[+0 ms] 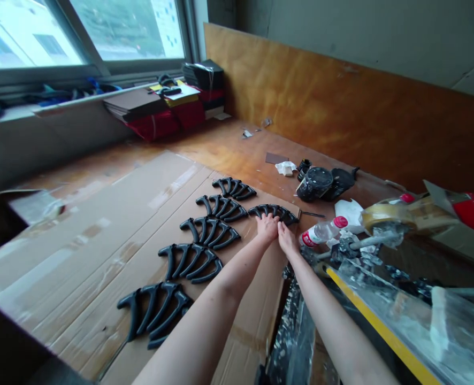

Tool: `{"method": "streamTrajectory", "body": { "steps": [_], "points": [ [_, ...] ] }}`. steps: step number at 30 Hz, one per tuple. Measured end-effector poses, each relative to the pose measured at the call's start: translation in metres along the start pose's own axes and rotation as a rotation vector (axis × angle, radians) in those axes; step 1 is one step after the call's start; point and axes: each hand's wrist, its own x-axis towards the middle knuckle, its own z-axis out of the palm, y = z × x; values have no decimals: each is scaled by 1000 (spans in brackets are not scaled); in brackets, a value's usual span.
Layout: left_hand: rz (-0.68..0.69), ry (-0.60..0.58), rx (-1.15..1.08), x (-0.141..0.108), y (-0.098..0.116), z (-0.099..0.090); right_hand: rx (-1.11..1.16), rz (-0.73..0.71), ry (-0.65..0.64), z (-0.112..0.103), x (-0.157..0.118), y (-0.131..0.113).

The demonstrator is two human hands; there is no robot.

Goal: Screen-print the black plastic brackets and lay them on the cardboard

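Several groups of black curved parts lie fanned out in a row on a flat sheet of cardboard. The nearest group is at the lower left, and the farthest group is near the sheet's back edge. My left hand rests with fingers spread on the group of black parts at the sheet's right. Close beside it, my right hand touches the near edge of that same group; its fingers are together, and what they hold, if anything, is too small to make out.
To the right stand black cups, a clear bottle with a red cap, a tape roll and metal clamps. A yellow-edged board lies at the lower right. Stacked folders sit by the window.
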Motion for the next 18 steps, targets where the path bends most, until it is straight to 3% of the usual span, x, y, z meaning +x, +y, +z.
{"method": "streamTrajectory", "body": {
  "steps": [4,8,13,18],
  "points": [
    [-22,40,26,30,-16,15,39,55,-4,22,31,-3],
    [-17,90,53,42,-27,29,92,53,5,32,43,-1],
    [74,240,108,21,-36,47,68,-66,-14,23,34,3],
    [128,196,105,-23,-44,53,-121,-137,-151,7,1,-12]
  ]
}}
